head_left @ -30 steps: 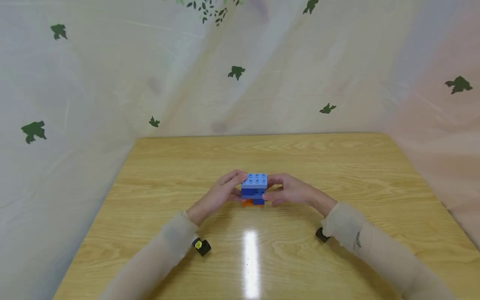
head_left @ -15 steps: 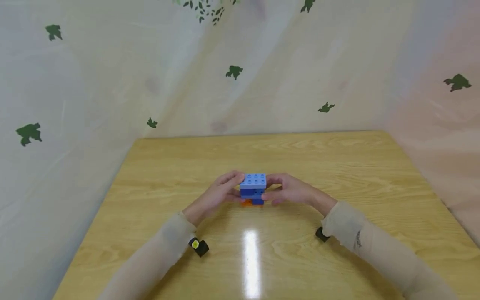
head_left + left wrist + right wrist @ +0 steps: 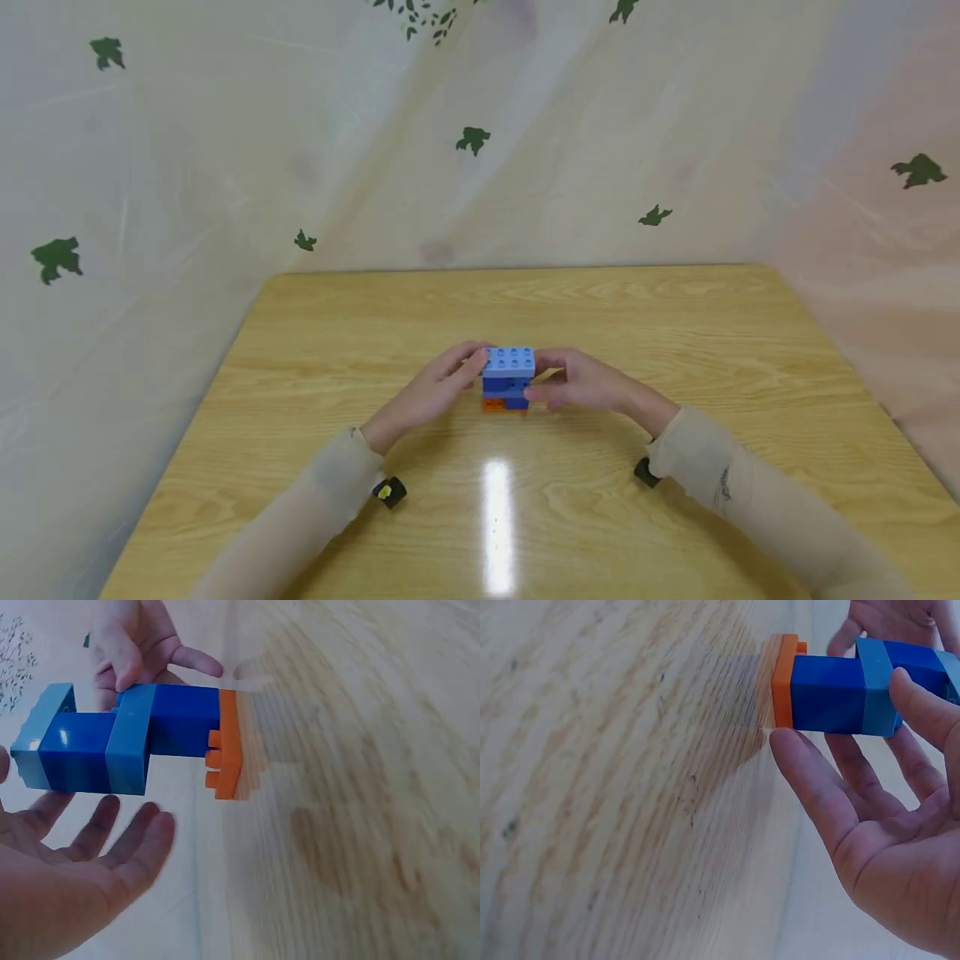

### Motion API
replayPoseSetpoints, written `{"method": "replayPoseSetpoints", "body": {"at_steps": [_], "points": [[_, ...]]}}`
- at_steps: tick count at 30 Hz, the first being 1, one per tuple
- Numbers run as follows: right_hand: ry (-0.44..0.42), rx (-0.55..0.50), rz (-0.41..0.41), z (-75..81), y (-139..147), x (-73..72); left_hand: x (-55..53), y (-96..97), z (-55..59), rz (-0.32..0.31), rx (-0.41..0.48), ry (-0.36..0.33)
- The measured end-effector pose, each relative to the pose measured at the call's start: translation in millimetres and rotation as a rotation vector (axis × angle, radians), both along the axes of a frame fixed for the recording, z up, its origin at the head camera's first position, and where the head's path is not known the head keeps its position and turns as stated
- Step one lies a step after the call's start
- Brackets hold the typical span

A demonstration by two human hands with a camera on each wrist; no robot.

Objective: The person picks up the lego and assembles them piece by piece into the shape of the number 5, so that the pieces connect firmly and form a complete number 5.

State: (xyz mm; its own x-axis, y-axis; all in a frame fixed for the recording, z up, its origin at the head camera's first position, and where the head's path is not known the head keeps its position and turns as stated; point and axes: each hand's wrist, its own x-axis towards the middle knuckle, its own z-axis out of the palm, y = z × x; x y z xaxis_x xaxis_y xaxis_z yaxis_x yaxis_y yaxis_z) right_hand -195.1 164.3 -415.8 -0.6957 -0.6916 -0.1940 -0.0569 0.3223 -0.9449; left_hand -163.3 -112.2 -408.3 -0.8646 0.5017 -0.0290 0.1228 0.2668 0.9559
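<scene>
A toy building-brick stack (image 3: 508, 386) stands upright near the middle of the wooden table. An orange plate (image 3: 229, 742) forms its base; a dark blue brick (image 3: 827, 695), a light blue layer (image 3: 130, 742), another dark blue brick (image 3: 75, 752) and a studded light blue top (image 3: 510, 360) rise above. My right hand (image 3: 588, 381) holds the stack's right side, thumb on the middle light blue layer and fingers reaching behind. On the other side, my left hand (image 3: 438, 383) has loosely extended fingers (image 3: 154, 825) beside the bricks, thumb close to the top's left corner.
The wooden table (image 3: 360, 317) spreads around the stack, with a bright light reflection in front. Behind it hangs a pale curtain (image 3: 375, 167) printed with green birds and leaves. Black wrist cameras (image 3: 390, 492) sit under both sleeves.
My left hand's fingers have loosened and drawn back slightly left from the stack's lower side, showing more of the orange plate. The right hand and the stack have stayed in place.
</scene>
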Motion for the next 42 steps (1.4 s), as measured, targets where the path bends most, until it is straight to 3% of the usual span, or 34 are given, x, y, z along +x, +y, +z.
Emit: {"method": "replayPoseSetpoints", "body": {"at_steps": [5,9,19,42], "points": [[0.146,0.001,0.0,0.5,3,2.1,2.0,3.6,-4.9,0.004,0.045,0.194],[0.212,-0.051,-0.039,1.6,6,7.1,2.6,4.7,-7.5,-0.001,0.099,0.262],[0.228,-0.185,-0.036,3.2,5,18.8,2.8,3.9,-8.7,-0.001,0.136,0.261],[0.273,-0.145,-0.051,4.4,9,17.3,3.2,10.7,-15.3,-0.001,0.198,0.216]]}}
